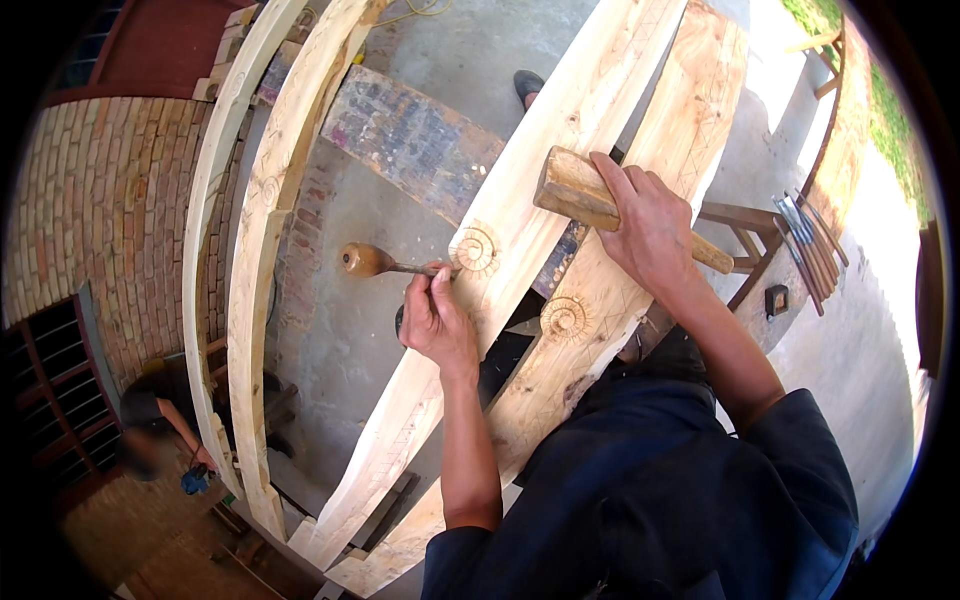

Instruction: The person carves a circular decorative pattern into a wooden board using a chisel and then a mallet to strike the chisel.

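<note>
Bracing a wood-handled chisel (367, 260) just left of the spiral carving (474, 250), my left hand (435, 315) curls its fingers tightly round the shank; my right hand (648, 215) grips a mallet (578, 188) above and right of that spiral, over the carved beam (530, 215). From my remote post, I can't tell whether the blade, half hidden, bites. I'd favor short, square taps, swung clear of the spiral. Left of it lies open floor (345, 320); right, a gap, then a second beam (612, 280).
</note>
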Demonstrator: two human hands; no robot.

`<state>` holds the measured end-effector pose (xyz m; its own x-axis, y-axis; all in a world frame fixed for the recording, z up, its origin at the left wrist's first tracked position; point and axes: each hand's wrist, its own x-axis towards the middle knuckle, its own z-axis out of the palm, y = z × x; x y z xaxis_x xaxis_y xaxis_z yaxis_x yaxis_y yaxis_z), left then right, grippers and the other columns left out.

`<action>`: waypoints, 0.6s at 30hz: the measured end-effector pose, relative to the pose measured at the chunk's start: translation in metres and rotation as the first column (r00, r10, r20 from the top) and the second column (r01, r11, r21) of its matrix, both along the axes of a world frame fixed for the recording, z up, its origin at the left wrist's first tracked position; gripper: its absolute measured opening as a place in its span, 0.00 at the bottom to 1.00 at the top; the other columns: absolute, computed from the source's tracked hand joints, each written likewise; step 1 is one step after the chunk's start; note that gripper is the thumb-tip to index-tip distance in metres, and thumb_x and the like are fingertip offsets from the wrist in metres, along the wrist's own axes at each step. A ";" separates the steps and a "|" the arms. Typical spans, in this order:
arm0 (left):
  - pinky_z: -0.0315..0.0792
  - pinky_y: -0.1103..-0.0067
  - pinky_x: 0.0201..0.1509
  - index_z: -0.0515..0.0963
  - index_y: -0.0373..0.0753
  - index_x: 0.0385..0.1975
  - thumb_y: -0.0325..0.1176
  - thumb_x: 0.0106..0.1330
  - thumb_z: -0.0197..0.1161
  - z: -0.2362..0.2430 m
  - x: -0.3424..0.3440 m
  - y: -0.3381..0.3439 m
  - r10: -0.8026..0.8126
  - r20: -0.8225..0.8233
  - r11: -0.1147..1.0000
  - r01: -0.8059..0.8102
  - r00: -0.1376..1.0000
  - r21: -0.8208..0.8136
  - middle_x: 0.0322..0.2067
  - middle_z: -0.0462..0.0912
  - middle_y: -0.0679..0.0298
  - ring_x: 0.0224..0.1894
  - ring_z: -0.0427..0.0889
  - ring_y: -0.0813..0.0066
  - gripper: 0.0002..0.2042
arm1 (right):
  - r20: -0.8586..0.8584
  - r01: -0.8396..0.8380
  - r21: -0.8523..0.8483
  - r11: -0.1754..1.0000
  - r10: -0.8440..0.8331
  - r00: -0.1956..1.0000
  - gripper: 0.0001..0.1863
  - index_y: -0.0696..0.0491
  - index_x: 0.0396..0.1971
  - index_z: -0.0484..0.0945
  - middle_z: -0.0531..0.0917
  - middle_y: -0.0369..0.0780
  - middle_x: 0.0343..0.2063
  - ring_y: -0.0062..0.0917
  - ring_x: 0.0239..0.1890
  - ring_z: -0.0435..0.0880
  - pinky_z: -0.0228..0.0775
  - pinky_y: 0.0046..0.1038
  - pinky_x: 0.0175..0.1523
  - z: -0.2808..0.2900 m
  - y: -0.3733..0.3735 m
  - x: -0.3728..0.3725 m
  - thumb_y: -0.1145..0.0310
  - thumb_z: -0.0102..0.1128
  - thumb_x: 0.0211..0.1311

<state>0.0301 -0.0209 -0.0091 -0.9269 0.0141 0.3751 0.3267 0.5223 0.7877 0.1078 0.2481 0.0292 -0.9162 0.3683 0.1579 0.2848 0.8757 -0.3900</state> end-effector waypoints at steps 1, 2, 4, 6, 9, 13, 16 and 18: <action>0.83 0.78 0.41 0.87 0.29 0.43 0.21 0.75 0.69 0.000 0.000 0.000 -0.004 -0.006 1.000 0.004 1.000 -0.012 0.37 0.93 0.59 0.34 0.90 0.75 0.03 | 0.001 0.002 -0.001 1.000 -0.002 1.000 0.45 0.48 0.70 0.76 0.84 0.40 0.40 0.36 0.45 0.87 0.84 0.38 0.47 0.000 0.000 0.000 0.73 0.80 0.46; 0.83 0.78 0.40 0.87 0.29 0.43 0.21 0.75 0.69 0.000 0.000 0.000 -0.006 -0.012 1.000 0.006 1.000 -0.026 0.37 0.93 0.59 0.34 0.90 0.75 0.03 | 0.001 0.002 -0.003 1.000 -0.002 1.000 0.44 0.48 0.70 0.76 0.84 0.40 0.40 0.36 0.45 0.87 0.84 0.38 0.47 0.000 0.000 0.001 0.73 0.80 0.46; 0.82 0.78 0.40 0.87 0.30 0.43 0.22 0.75 0.70 -0.001 0.000 0.000 -0.011 -0.019 0.999 0.010 1.000 -0.041 0.36 0.93 0.59 0.34 0.90 0.74 0.03 | 0.024 0.011 -0.024 1.000 -0.011 1.000 0.45 0.48 0.71 0.76 0.85 0.41 0.41 0.37 0.46 0.87 0.83 0.38 0.49 0.001 -0.001 0.000 0.74 0.80 0.47; 0.82 0.78 0.39 0.87 0.30 0.43 0.22 0.74 0.71 -0.001 -0.001 0.000 -0.015 -0.021 0.999 0.014 1.000 -0.044 0.36 0.93 0.59 0.33 0.89 0.75 0.03 | 0.036 0.017 -0.034 0.999 -0.015 0.999 0.45 0.48 0.71 0.75 0.85 0.41 0.41 0.37 0.47 0.87 0.83 0.38 0.50 0.002 -0.001 0.000 0.74 0.80 0.47; 0.81 0.78 0.38 0.87 0.31 0.43 0.23 0.74 0.71 0.002 -0.001 0.000 -0.023 -0.033 0.998 0.021 0.999 -0.067 0.36 0.93 0.59 0.32 0.89 0.75 0.03 | 0.035 0.015 -0.033 0.999 -0.014 0.999 0.45 0.47 0.71 0.75 0.85 0.41 0.41 0.37 0.47 0.87 0.83 0.38 0.50 0.002 -0.001 0.000 0.74 0.80 0.47; 0.81 0.76 0.37 0.87 0.32 0.43 0.23 0.73 0.72 0.002 -0.002 0.000 -0.049 -0.069 0.986 0.037 0.996 -0.160 0.36 0.93 0.58 0.32 0.90 0.71 0.04 | 0.004 0.007 -0.011 1.000 -0.007 1.000 0.44 0.48 0.70 0.76 0.85 0.41 0.40 0.37 0.46 0.88 0.84 0.38 0.48 -0.001 0.000 0.000 0.73 0.80 0.46; 0.82 0.73 0.37 0.87 0.32 0.44 0.23 0.71 0.73 0.004 -0.004 0.001 -0.104 -0.128 0.962 0.067 0.986 -0.265 0.37 0.93 0.56 0.33 0.91 0.65 0.05 | 0.026 0.012 -0.029 1.000 -0.011 1.000 0.43 0.48 0.69 0.77 0.86 0.41 0.41 0.37 0.46 0.89 0.84 0.37 0.49 0.002 0.001 0.000 0.74 0.80 0.47; 0.83 0.71 0.37 0.87 0.31 0.44 0.22 0.69 0.74 0.004 -0.008 0.000 -0.172 -0.195 0.923 0.089 0.966 -0.375 0.37 0.92 0.55 0.34 0.91 0.60 0.07 | -0.027 0.029 -0.104 0.994 -0.031 0.999 0.42 0.48 0.69 0.78 0.88 0.42 0.43 0.38 0.46 0.90 0.84 0.35 0.50 0.008 0.001 0.000 0.74 0.80 0.48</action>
<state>0.0221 -0.0207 -0.0054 -0.8020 0.3020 0.5154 0.5546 0.6971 0.4544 0.1079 0.2486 0.0373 -0.9001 0.4112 0.1436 0.2977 0.8215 -0.4863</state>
